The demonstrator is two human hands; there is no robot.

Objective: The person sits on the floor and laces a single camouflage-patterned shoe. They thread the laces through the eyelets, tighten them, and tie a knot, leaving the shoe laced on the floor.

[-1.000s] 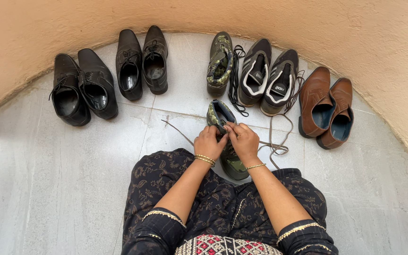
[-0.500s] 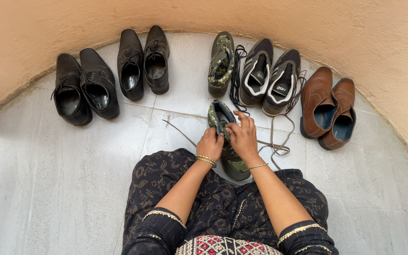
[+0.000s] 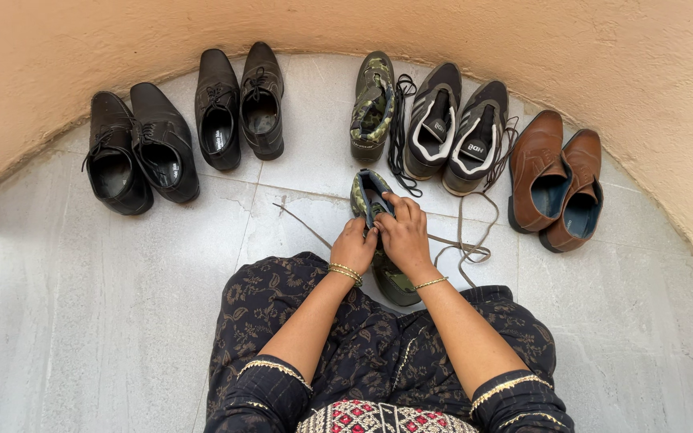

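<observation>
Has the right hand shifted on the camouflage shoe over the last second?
Yes, slightly. The right hand has slid toward the shoe's open collar, nearer the row of shoes by the wall, judged against the floor tile seam. The camouflage shoe has barely moved.

Bright, even daylight; sharp focus, edges curved

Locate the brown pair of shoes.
In the head view, the brown shoes sit far right by the curved wall, beside the grey sneakers.
</observation>
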